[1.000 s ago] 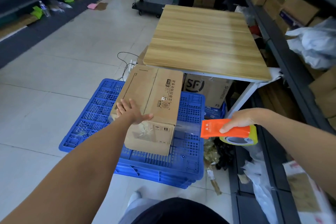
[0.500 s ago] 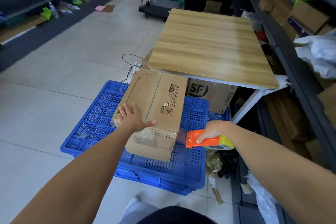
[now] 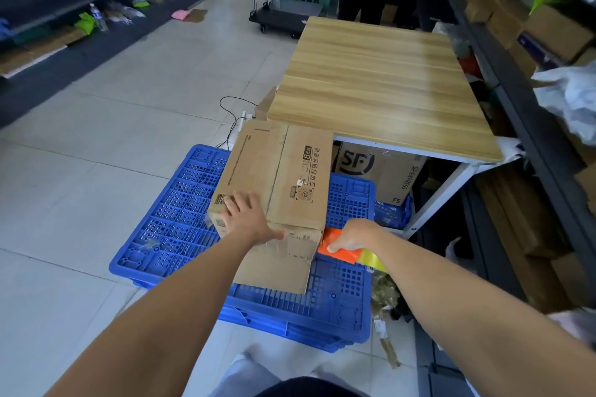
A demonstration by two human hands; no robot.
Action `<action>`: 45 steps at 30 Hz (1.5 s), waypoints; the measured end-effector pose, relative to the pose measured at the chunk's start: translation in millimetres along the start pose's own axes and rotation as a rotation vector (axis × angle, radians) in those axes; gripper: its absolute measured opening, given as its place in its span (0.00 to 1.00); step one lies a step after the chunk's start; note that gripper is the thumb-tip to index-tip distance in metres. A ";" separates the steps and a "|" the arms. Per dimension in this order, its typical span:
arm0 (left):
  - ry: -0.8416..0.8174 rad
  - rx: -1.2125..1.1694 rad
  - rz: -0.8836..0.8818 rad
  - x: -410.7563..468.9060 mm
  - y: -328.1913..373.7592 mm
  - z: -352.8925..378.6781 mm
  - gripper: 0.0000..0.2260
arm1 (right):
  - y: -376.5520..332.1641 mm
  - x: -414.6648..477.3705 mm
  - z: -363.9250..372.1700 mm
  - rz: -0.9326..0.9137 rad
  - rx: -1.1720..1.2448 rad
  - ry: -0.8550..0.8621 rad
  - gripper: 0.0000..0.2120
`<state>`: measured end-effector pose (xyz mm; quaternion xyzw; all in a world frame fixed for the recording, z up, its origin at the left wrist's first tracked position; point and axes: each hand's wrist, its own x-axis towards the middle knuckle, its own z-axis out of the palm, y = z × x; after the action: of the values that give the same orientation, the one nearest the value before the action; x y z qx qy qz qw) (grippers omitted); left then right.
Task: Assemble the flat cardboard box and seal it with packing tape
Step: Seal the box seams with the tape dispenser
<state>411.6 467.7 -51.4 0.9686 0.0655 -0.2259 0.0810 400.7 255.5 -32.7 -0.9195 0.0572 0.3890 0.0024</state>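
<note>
A brown cardboard box [image 3: 283, 171] with printed text lies on an upturned blue plastic crate [image 3: 342, 296]. One flap hangs down over its near end. My left hand [image 3: 248, 219] rests flat on the near top edge of the box, fingers spread, thumb along the edge. My right hand [image 3: 351, 235] grips an orange tape dispenser [image 3: 342, 251] with a yellow roll, held against the box's near right corner. Clear tape shows across the near end face.
A wooden table [image 3: 380, 84] stands just beyond the crate, with an SF Express box [image 3: 383, 174] under it. Dark shelving with cartons runs along the right, low shelves along the left. A person stands by a cart at the back. A cable lies on the tiled floor.
My right hand has carried the tape dispenser leftward from well right of the box to its near right corner. My left hand has stayed pressing on the box top.
</note>
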 end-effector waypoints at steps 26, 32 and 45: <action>0.045 0.000 0.282 25.9 -8.2 -2.7 0.37 | -15.0 12.0 -15.2 0.066 -0.158 -0.113 0.28; 0.073 0.040 0.297 26.6 -9.4 -0.8 0.38 | -16.5 13.9 -9.8 0.064 -0.075 -0.182 0.34; 0.076 0.065 0.297 26.7 -8.7 1.0 0.37 | -10.8 12.9 -4.1 0.074 0.114 -0.276 0.17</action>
<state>433.5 478.4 -65.3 0.9776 -0.0830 -0.1764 0.0799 413.7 264.6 -39.5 -0.8530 0.1122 0.5075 0.0480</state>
